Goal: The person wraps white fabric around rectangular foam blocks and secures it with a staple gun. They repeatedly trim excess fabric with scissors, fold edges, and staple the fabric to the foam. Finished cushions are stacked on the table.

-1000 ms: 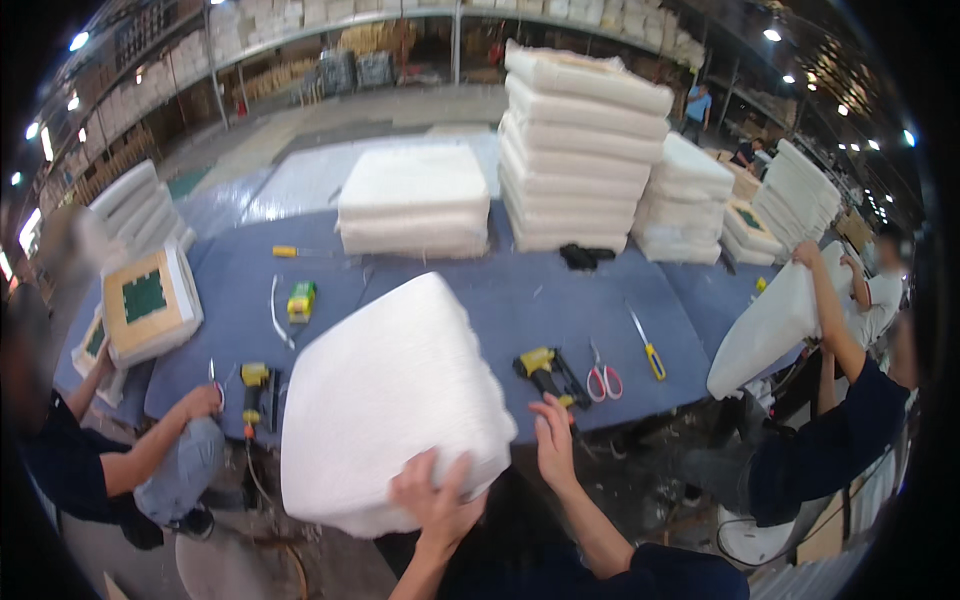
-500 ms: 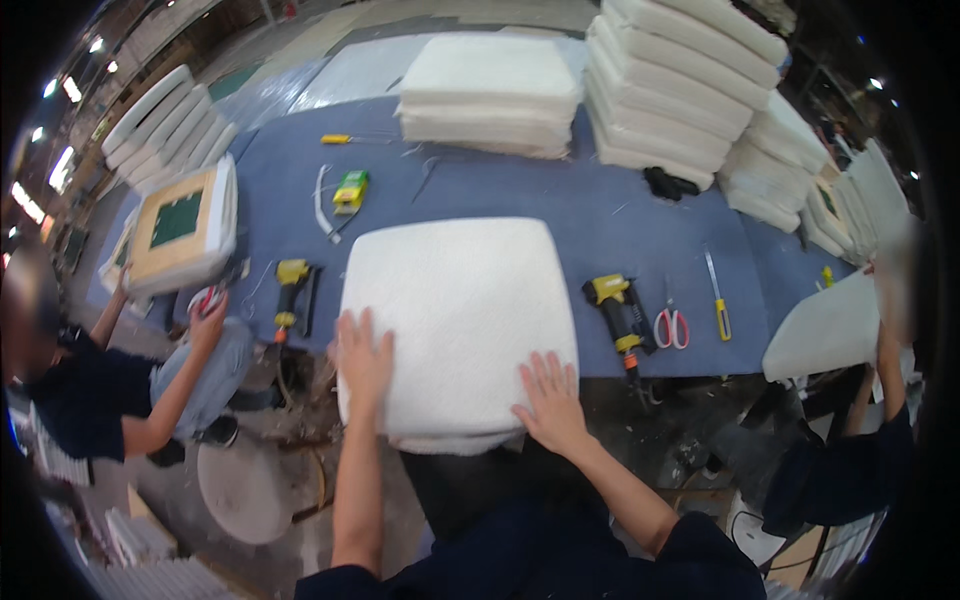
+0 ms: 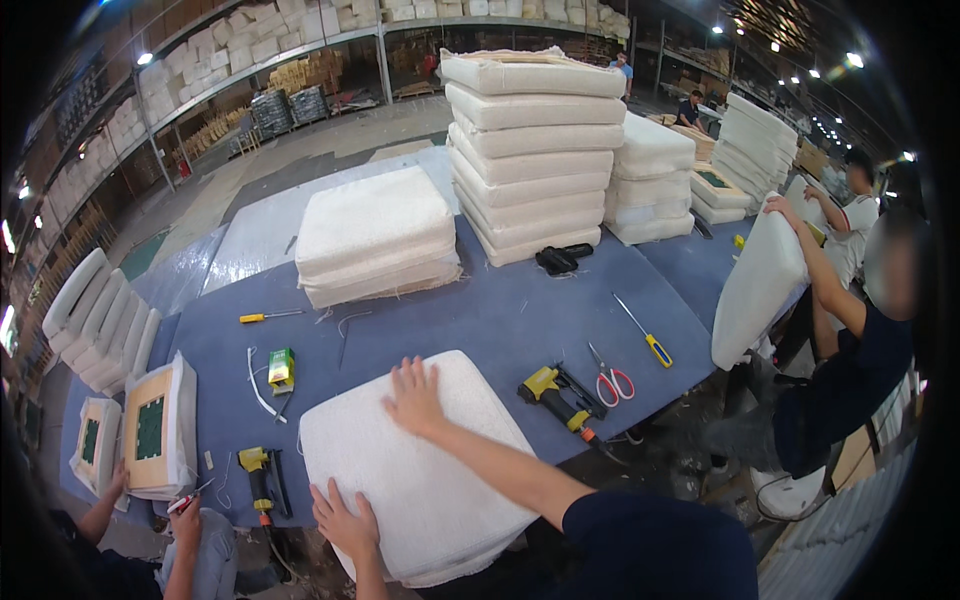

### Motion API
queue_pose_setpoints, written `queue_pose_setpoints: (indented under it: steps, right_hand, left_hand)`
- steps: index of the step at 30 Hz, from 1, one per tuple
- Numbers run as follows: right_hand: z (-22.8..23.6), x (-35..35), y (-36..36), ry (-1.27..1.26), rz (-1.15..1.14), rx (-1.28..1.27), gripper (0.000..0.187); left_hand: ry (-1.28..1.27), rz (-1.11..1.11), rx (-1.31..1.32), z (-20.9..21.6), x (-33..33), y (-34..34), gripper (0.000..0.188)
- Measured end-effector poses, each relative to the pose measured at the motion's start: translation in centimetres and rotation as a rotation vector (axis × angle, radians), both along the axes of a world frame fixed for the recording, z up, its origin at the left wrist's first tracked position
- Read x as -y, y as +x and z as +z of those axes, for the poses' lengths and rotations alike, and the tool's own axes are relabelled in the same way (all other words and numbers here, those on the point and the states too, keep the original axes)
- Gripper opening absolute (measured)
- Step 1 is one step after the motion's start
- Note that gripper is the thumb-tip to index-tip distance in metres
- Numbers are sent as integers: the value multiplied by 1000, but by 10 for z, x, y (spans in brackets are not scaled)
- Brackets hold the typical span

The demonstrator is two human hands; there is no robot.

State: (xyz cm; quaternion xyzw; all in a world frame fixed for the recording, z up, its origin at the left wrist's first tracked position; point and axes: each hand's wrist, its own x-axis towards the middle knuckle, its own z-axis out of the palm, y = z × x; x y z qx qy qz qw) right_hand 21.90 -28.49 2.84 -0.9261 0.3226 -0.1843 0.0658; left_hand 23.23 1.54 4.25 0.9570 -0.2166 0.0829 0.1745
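Observation:
A white fabric-covered seat cushion (image 3: 450, 480) lies at the near edge of the blue-topped table, directly before me. My left hand (image 3: 345, 522) rests on its left side, fingers spread. Farther up the cushion, near its far left part, my right hand (image 3: 414, 402) lies flat with the fingers apart and the forearm crossing over the pad. Neither hand grips anything. A yellow and black staple gun (image 3: 555, 398) lies right of the cushion, and a second staple gun (image 3: 262, 482) is to its left.
Scissors (image 3: 608, 378), a yellow-handled screwdriver (image 3: 650, 340) and a green-yellow box (image 3: 282, 370) lie on the table (image 3: 400, 335). Cushion stacks (image 3: 535, 150) stand behind. One co-worker holds a cushion (image 3: 765, 285) upright at right; another person's hand (image 3: 185, 520) holds scissors at left.
My view has tilted up and turned. My right hand has gone from the cushion's near right corner to its far left part. At right, the co-worker's cushion is now upright.

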Motion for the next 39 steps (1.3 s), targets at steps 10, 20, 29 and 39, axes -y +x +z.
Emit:
queue_pose_setpoints:
  steps: [10,20,29,39]
  right_hand:
    - [14,-150,-114,95,448,109,67]
    - [24,-97,-277,83,178,61,73]
    - [-6,-86,-345,836,-164,245,105]
    - [40,-45,-340,1402,62,205,109]
  left_hand:
    - [-67,-53,61,1,-10,-3,65]
    - [-132,-69,24,0,-14,-3,64]
    - [-161,-80,38,-14,-23,1,56]
    - [-284,159,-200,8,-103,-36,69]
